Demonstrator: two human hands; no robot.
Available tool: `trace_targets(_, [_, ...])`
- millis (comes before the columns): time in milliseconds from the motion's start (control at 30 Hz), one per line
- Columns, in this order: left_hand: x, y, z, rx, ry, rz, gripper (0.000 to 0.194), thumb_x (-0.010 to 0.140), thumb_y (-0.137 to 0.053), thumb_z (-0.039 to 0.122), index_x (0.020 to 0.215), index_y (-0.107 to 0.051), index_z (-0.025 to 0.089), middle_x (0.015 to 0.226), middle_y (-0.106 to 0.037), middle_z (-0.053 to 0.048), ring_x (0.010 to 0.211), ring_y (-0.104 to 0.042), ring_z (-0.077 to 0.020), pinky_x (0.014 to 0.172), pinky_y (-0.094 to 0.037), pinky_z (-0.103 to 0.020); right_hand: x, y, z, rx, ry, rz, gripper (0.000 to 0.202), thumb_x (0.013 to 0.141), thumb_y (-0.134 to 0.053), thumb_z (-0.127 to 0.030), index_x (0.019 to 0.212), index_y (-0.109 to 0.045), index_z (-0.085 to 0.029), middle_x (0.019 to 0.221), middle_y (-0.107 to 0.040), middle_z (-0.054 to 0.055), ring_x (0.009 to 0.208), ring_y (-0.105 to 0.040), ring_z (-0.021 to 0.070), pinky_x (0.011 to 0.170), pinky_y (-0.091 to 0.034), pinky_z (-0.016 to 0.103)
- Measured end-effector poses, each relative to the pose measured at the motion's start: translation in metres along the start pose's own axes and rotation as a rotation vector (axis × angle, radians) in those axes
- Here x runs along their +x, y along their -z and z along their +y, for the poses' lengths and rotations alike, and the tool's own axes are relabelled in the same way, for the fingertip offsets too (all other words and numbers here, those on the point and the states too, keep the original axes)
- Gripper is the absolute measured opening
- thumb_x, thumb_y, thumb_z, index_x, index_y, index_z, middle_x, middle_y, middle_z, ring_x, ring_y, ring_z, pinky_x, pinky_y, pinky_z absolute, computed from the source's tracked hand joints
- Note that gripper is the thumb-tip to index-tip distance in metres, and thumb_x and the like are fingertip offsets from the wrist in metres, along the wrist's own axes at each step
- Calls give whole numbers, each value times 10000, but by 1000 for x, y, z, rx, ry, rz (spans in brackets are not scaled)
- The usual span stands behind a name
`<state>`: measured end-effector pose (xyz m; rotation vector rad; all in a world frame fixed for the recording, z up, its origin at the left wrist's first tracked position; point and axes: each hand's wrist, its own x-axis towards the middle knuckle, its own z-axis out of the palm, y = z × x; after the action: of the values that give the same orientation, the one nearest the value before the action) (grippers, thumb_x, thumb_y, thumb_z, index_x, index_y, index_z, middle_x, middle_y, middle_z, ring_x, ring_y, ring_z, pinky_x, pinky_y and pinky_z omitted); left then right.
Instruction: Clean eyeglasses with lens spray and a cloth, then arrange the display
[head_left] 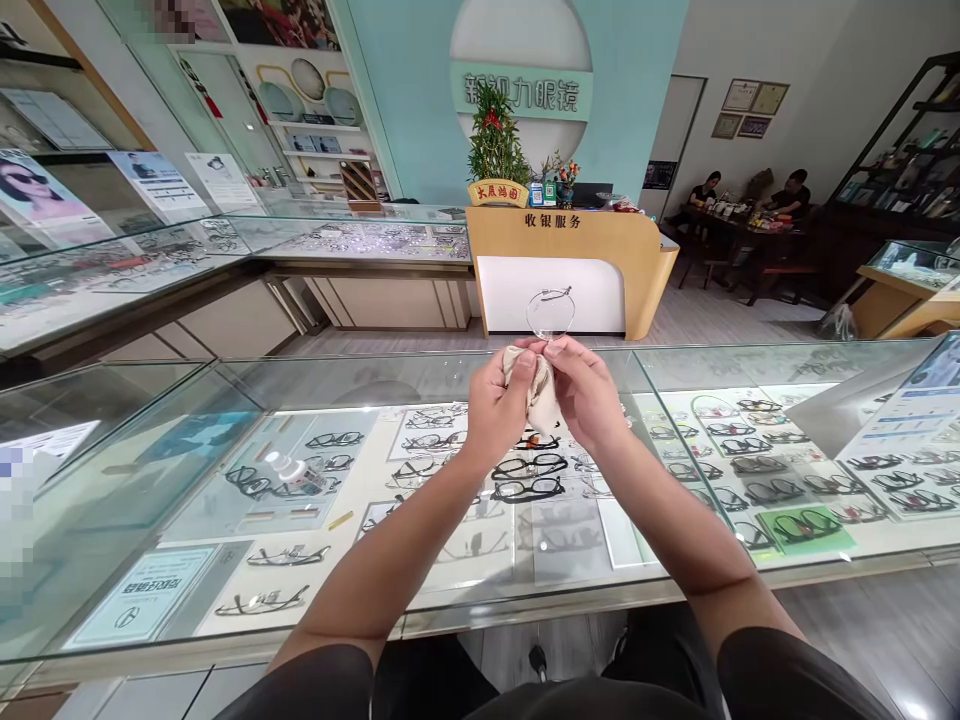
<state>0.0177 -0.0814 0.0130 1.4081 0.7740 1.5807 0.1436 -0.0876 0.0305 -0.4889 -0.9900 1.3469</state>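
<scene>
The left hand [495, 400] has its fingers closed together on a beige cloth [543, 402], the thumb pressing from the near side. Just above the cloth, in front of the wearer and over the far part of the worktop [465, 617], a pair of thin-rimmed eyeglasses [550, 314] is held in the air, with one clear lens and a folded temple showing; the other lens is not visible, perhaps behind the cloth or fingers. The right hand [591, 392] pinches the lower edge of the eyeglasses between thumb and forefinger. The handling looks to be underway: cloth and eyeglasses are together in the hands, and neither is set down yet; how much of the lenses the cloth has covered cannot be told. Among the containers, a glass display case [112, 345] at far left holds rows of frames. Over the left of the worktop is a small white bottle [306, 478], its contents hidden. The worktop is itself a glass case holding spectacles, including black-rimmed frames [528, 488] below the hands; at its right, a green tray [772, 522] bears one dark pair [806, 526].
</scene>
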Motion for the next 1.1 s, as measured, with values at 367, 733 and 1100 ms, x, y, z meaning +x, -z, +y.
trace_targets(367, [25, 28, 1, -85, 210, -103, 611, 840, -861, 770, 765, -663, 198, 680, -600, -2, 647, -568, -143, 624, -484, -271, 15, 24, -18, -122, 107, 176, 184, 743, -955, -443, 816, -868, -298, 1047, -845, 20, 1111, -724, 251, 1070, -575, 426])
trace_targets(733, [57, 64, -8, -59, 360, -90, 730, 648, -954, 819, 922, -786, 163, 787, -715, -27, 700, -611, -144, 628, -488, -239, -1, 25, -28, -795, 706, 7, 131, 980, -827, -372, 1049, -911, -445, 1073, -801, 40, 1139, -681, 282, 1075, -555, 541])
trace_targets(1100, [61, 89, 15, 80, 550, -196, 586, 650, -1010, 690, 814, -803, 166, 700, -760, -67, 529, -615, -174, 463, -436, -266, -11, 22, -23, -1611, 1017, -304, 294, 1088, -643, -197, 1135, -847, -403, 1058, -746, 37, 1050, -549, 265, 943, -371, 460])
